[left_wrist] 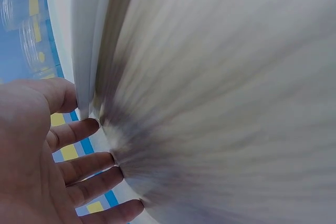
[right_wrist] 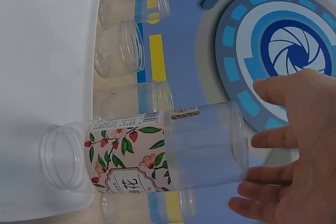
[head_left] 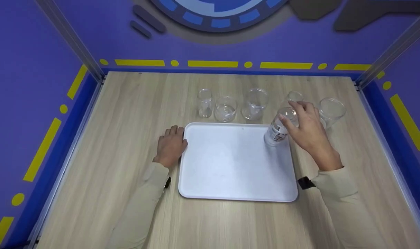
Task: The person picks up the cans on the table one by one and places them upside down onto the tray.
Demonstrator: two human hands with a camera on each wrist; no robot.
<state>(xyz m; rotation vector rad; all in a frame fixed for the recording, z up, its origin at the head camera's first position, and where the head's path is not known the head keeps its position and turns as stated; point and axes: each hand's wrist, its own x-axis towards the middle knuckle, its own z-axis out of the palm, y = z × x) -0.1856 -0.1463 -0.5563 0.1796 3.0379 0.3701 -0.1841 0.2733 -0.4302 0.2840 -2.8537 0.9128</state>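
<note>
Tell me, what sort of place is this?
Probably a staged work booth or demonstration stall: blue-purple printed panels with yellow dashes, joined by silver metal corner posts, stand along three sides of a pale wood-grain table.

My left sleeve [head_left: 142, 204] and my right sleeve [head_left: 345, 204] are long, pale beige and free of visible marking. Both fabrics appear matt, with soft creases along my forearms. My left cuff [head_left: 161, 168] and my right cuff [head_left: 329, 175] end at the wrist; a narrow dark edge shows at the outer side of the right one. A small black fitting [head_left: 167, 182] sits on the inner side of my left wrist, mostly hidden. A black, angular unit [head_left: 306, 183] projects from my right wrist. Its finer detail is too small to read.
</note>
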